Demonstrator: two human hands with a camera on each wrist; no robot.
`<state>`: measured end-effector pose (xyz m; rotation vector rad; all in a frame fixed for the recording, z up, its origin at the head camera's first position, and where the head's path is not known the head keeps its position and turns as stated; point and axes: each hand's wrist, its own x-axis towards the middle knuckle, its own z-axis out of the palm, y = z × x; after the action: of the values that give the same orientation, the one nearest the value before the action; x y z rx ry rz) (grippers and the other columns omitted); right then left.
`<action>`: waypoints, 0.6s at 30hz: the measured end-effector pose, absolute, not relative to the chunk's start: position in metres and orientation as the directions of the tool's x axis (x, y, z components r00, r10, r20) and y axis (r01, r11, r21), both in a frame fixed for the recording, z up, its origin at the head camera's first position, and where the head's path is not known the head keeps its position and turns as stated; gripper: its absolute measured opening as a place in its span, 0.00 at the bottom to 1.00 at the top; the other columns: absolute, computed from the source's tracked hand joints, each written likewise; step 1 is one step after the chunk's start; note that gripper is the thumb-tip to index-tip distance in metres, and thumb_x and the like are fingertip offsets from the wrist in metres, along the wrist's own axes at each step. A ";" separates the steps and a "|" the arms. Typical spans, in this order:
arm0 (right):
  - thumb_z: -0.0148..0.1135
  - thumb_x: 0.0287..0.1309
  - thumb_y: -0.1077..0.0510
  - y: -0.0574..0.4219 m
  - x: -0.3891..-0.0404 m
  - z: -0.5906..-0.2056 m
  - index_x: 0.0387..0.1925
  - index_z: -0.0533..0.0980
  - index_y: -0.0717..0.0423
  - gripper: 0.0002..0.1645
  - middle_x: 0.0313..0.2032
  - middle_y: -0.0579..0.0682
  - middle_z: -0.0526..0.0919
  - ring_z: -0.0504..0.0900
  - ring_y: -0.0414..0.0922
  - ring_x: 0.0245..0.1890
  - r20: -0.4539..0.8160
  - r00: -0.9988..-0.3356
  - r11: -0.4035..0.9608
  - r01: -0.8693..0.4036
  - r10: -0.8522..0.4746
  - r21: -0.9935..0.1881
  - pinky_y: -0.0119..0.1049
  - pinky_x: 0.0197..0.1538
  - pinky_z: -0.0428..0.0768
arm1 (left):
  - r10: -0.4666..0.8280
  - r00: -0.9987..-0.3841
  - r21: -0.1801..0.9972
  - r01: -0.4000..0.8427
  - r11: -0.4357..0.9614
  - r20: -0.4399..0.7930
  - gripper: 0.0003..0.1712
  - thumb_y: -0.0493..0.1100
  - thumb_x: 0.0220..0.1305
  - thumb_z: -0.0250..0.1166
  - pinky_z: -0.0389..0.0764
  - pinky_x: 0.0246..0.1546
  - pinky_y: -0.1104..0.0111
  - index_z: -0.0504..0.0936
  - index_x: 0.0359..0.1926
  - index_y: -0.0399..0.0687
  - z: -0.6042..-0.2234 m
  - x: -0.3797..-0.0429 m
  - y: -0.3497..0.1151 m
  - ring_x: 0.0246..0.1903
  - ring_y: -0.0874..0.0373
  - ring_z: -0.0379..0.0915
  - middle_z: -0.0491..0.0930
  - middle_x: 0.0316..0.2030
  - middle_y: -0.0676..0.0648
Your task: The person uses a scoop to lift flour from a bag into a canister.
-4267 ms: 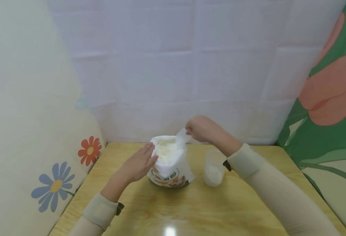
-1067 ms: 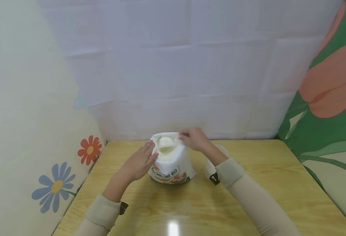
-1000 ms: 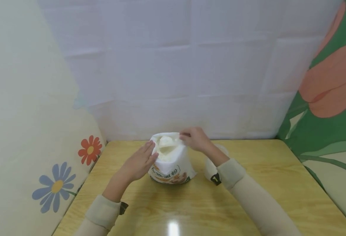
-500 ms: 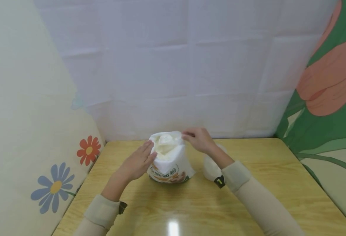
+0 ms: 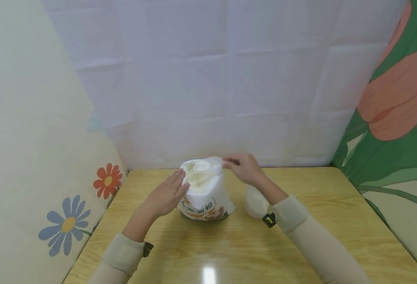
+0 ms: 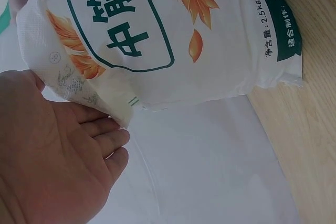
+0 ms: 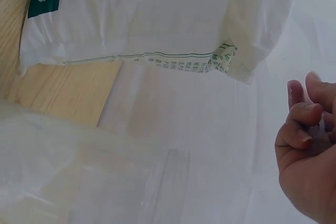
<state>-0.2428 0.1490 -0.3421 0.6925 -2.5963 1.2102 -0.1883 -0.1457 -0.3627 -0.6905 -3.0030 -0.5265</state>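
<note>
An open white flour bag (image 5: 202,201) stands upright on the table, pale flour (image 5: 199,179) filling its mouth. My left hand (image 5: 167,195) rests against the bag's left side with fingers extended; in the left wrist view they lie along the bag's top edge. At the opposite side of the mouth, my right hand (image 5: 244,167) has curled fingers. In the right wrist view a sliver of clear plastic, apparently a scoop handle (image 7: 321,125), shows between those fingers; I cannot tell its full shape. A whitish mound sits in the mouth near that hand.
Right of the bag stands a clear plastic jar (image 5: 256,203) with white powder inside, partly covered by my right forearm. The wooden table (image 5: 194,252) ends at a hanging white cloth (image 5: 176,79). Painted panels with flowers (image 5: 68,225) flank both sides.
From its earlier place higher behind the jar, my right hand came to the bag's mouth, then slid slightly right over the last second. The flour's surface has shifted. My left hand stays put.
</note>
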 end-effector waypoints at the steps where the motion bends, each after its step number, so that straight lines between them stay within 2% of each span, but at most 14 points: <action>1: 0.64 0.69 0.54 0.150 -0.243 -0.342 0.55 0.82 0.61 0.19 0.53 0.58 0.86 0.85 0.55 0.53 0.367 -0.870 0.554 -0.493 -0.331 -0.670 0.50 0.58 0.83 | 0.422 -0.902 0.319 0.428 0.846 0.092 0.41 0.61 0.82 0.34 0.48 0.78 0.48 0.51 0.78 0.34 -0.363 -0.189 -0.146 0.79 0.42 0.41 0.46 0.79 0.38; 18: 0.65 0.68 0.56 0.184 -0.235 -0.341 0.53 0.83 0.61 0.18 0.47 0.58 0.88 0.87 0.53 0.45 0.414 -0.870 0.560 -0.490 -0.268 -0.668 0.48 0.50 0.86 | 0.431 -0.897 0.320 0.440 0.839 0.102 0.39 0.58 0.83 0.37 0.48 0.77 0.48 0.52 0.77 0.31 -0.364 -0.189 -0.151 0.78 0.40 0.42 0.48 0.78 0.35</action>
<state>-0.2345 0.1837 -0.3410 0.6300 -2.5313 1.2055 -0.1892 -0.1505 -0.3640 -0.7074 -2.9880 -0.5301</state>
